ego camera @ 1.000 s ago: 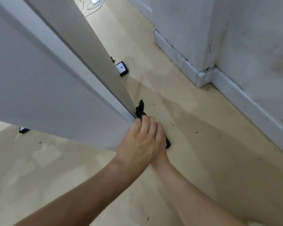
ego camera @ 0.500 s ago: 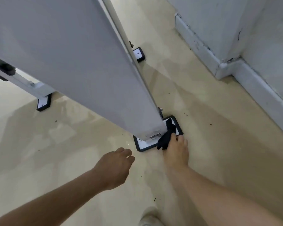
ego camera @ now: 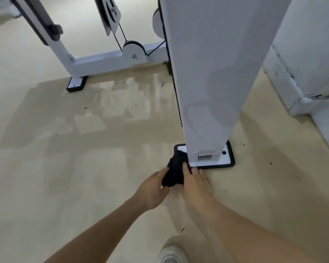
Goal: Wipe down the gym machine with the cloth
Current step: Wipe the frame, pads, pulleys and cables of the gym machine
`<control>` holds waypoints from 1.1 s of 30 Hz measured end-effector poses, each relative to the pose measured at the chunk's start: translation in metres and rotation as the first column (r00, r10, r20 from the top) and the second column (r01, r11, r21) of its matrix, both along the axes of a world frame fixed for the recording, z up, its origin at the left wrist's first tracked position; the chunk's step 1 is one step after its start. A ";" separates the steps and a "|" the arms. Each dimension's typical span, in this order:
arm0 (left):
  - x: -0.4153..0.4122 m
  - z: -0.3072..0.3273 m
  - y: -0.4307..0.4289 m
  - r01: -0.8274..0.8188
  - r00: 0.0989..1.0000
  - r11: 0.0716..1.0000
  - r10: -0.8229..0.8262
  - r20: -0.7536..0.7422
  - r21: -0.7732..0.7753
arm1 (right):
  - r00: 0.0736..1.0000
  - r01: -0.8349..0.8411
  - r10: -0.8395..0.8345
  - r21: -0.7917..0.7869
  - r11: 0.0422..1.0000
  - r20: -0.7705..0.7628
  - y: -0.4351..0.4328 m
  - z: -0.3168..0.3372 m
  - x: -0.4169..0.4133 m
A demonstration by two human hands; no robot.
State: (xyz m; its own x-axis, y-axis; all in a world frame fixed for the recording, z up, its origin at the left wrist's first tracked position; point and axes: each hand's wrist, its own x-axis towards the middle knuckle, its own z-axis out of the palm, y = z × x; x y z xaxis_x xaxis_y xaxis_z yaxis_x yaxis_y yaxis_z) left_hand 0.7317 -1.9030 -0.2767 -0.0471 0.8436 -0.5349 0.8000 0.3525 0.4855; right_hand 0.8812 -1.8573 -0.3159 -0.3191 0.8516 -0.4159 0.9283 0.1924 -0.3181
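The white gym machine's tall column (ego camera: 213,73) stands on a white foot plate with a black rubber rim (ego camera: 228,161). A black cloth (ego camera: 175,170) lies bunched at the plate's near left corner, against the column's base. My right hand (ego camera: 197,182) grips the cloth from the right, fingers curled over it. From the left, my left hand (ego camera: 154,187) pinches the cloth's lower edge between thumb and fingers. Both hands are low, just above the floor.
The machine's white base bar with a pulley (ego camera: 134,51), black cables and a second black foot (ego camera: 75,86) runs across the back left. A white wall skirting (ego camera: 300,99) juts in at the right. My pale shoe (ego camera: 172,254) is at the bottom. The beige floor carries dark specks.
My left hand has come right from the bare floor and taken hold of the cloth. The cloth went from the plate's right side to its left corner, and the view swung round the column.
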 end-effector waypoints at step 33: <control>0.210 0.738 0.054 -0.381 0.433 0.911 0.329 0.839 -0.160 | 0.460 0.398 -0.407 -0.227 0.889 -0.789 0.033 0.755 0.263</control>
